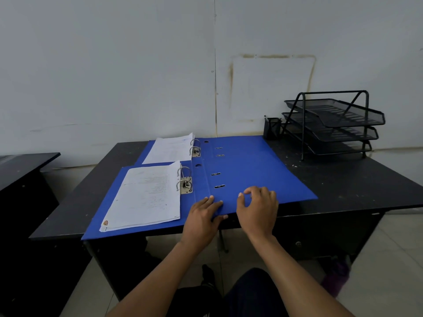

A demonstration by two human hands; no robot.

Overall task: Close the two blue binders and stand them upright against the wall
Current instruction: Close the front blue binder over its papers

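Near blue cardboard lever-arch binder (251, 179), open flat at black surface (343, 179) front edge, second blue binder (235, 147) behind; left hand (203, 216) flat, right hand (258, 207) loosely curled, both empty on right cover: grip its near edge, fold leftward over white papers (146, 197)

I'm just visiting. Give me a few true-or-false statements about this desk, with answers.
1. Both blue binders lie open on the desk. True: the near binder and the far binder.
2. The paper tray is full of papers. False: its shelves look empty.
3. Both hands rest on the near binder. True: left hand, right hand.
4. A binder stands against the wall. False: neither does yet.
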